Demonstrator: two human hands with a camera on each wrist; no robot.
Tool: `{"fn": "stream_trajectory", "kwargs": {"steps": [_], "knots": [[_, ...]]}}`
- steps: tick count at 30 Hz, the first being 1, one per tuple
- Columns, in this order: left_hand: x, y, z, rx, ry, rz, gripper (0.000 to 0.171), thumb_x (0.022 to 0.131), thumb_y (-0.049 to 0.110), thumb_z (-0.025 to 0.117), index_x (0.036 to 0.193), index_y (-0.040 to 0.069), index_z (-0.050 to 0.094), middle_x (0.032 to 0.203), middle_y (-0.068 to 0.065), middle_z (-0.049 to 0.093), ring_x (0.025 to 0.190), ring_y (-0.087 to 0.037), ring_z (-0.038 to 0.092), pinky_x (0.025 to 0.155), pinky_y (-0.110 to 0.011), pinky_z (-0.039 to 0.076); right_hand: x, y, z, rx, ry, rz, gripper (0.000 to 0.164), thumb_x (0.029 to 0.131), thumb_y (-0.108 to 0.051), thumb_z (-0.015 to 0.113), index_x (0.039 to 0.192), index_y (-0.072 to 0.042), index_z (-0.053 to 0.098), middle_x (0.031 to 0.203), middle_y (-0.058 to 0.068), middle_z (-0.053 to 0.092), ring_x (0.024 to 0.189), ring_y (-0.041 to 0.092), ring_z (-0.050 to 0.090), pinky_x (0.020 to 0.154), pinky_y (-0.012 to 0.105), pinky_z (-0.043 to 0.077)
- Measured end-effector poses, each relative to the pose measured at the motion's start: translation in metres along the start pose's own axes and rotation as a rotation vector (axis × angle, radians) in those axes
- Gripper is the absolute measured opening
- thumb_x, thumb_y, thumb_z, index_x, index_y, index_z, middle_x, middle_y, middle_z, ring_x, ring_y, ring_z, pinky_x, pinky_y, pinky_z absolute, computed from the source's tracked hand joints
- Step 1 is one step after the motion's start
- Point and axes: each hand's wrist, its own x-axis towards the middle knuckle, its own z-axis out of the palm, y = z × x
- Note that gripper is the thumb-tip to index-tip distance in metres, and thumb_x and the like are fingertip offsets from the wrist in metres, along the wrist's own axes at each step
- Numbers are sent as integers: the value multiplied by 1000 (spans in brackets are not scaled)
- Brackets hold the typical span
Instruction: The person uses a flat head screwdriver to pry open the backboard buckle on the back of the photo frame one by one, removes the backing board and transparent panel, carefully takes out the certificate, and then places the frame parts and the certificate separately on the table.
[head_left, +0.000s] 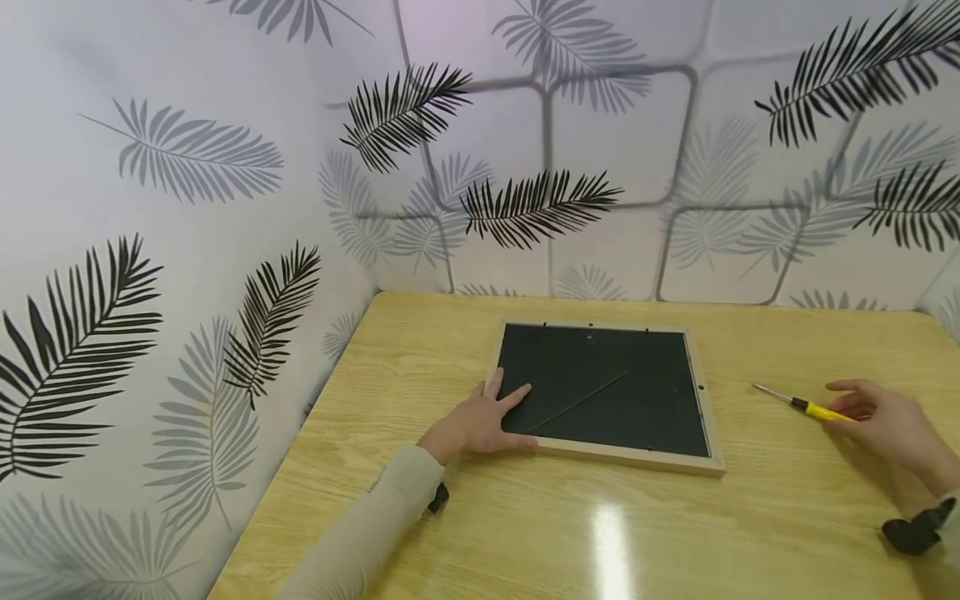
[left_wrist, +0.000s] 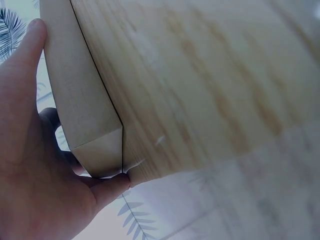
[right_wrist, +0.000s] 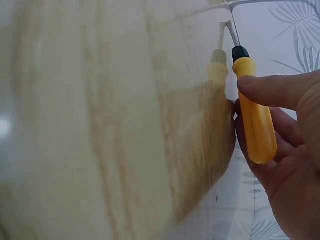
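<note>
A picture frame (head_left: 630, 456) with a pale wooden border lies back side up, showing its black backing board (head_left: 637, 408). A thin line runs slantwise across that board, and small dark tabs sit along the border. My left hand (head_left: 480, 421) rests with spread fingers on the near left corner; in the left wrist view the thumb lies along the border (left_wrist: 82, 85) and another finger touches its end. To the right of the frame, my right hand (head_left: 888, 425) holds a screwdriver (right_wrist: 257, 125) by its yellow handle, thumb on top, with the metal shaft pointing left.
The wood-grained table (head_left: 465, 542) carries the frame and has a bright reflection near its front. White walls (head_left: 615, 142) with a leaf pattern stand behind it and along its left side. A dark strap (head_left: 915, 529) sits at the right wrist.
</note>
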Motion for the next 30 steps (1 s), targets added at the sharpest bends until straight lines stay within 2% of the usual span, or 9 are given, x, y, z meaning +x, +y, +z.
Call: {"fn": "stream_trajectory", "kwargs": {"steps": [2, 6, 9, 13, 20, 30], "knots": [[0, 1, 0, -3, 4, 0, 93, 76, 80, 46, 151, 41, 7, 157, -11, -10, 139, -42, 14, 100, -54, 35, -1, -1, -1, -40, -28, -39, 52, 75, -5, 79, 118, 11, 54, 89, 20, 66, 70, -3, 54, 55, 25, 49], [0, 1, -1, -3, 7, -2, 94, 76, 80, 47, 151, 41, 7, 157, -12, -10, 139, -43, 14, 100, -54, 34, -6, -8, -3, -102, -68, -114, 46, 70, 1, 78, 112, 6, 61, 85, 10, 67, 71, -6, 52, 59, 25, 50], [0, 2, 0, -1, 3, -4, 94, 76, 80, 47, 151, 41, 7, 157, -11, -10, 139, -43, 14, 100, -54, 35, -15, -15, 0, -122, -81, -178, 44, 67, 4, 79, 108, 3, 64, 85, 3, 66, 72, -8, 52, 59, 24, 49], [1, 1, 0, -1, 0, -4, 94, 76, 80, 47, 151, 41, 7, 157, -11, -11, 139, -42, 13, 100, -54, 35, -26, -23, 6, -115, -92, -238, 42, 65, 3, 81, 105, 0, 67, 86, 3, 68, 75, -6, 55, 61, 23, 50], [1, 0, 1, -11, -1, -1, 93, 77, 79, 47, 151, 41, 7, 157, -11, -11, 140, -42, 13, 99, -54, 36, -32, -34, 11, -84, -109, -246, 40, 64, 3, 81, 102, -4, 68, 89, 3, 69, 79, -9, 56, 64, 15, 47], [0, 0, 0, -26, 5, 3, 93, 77, 79, 48, 151, 41, 7, 157, -11, -11, 140, -41, 11, 100, -55, 35, -38, -41, 14, -29, -184, -230, 39, 65, 2, 80, 102, -3, 68, 93, 5, 69, 80, -9, 55, 64, 18, 50]]}}
